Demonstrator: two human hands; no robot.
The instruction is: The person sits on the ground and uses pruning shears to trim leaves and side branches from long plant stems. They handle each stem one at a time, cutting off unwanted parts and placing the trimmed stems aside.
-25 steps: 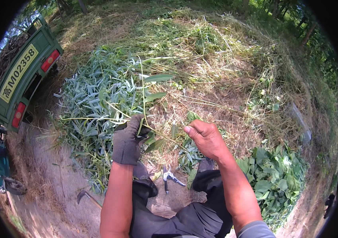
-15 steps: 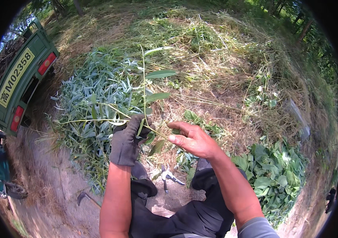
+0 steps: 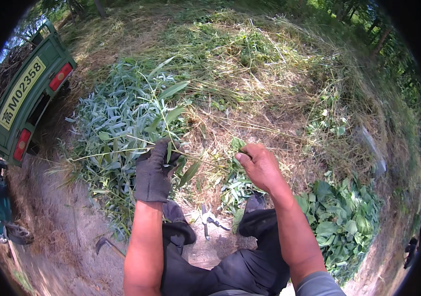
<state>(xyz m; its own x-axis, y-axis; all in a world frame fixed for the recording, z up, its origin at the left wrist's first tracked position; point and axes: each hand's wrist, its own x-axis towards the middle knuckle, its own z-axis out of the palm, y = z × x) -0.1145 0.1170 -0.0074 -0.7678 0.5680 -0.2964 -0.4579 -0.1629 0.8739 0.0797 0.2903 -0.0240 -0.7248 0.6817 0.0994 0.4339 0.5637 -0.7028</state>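
Observation:
My left hand (image 3: 154,170), in a dark grey work glove, is closed around a leafy green branch (image 3: 163,111). Long narrow leaves hang from its upper shoot, thin side stems stick out to the left, and a bare-looking stem slants down to the right. My right hand (image 3: 260,166) is bare and closed in a pinch, apart from the left one; whatever lies between its fingertips is hidden. A green leaf shows right beside those fingertips, and I cannot tell whether it is held. Pruning shears (image 3: 210,221) lie on the ground between my feet.
A heap of silvery-green leafy shoots (image 3: 116,108) lies to the left, and a pile of broad green leaves (image 3: 343,209) to the right. A sickle (image 3: 107,246) rests at lower left. Beyond stands a green cart (image 3: 37,93). Cut dry grass (image 3: 279,93) covers the ground ahead.
My right hand has moved right, away from the branch stem, and its fingers have closed into a pinch. The branch's upper shoot has tipped to the left in my left hand.

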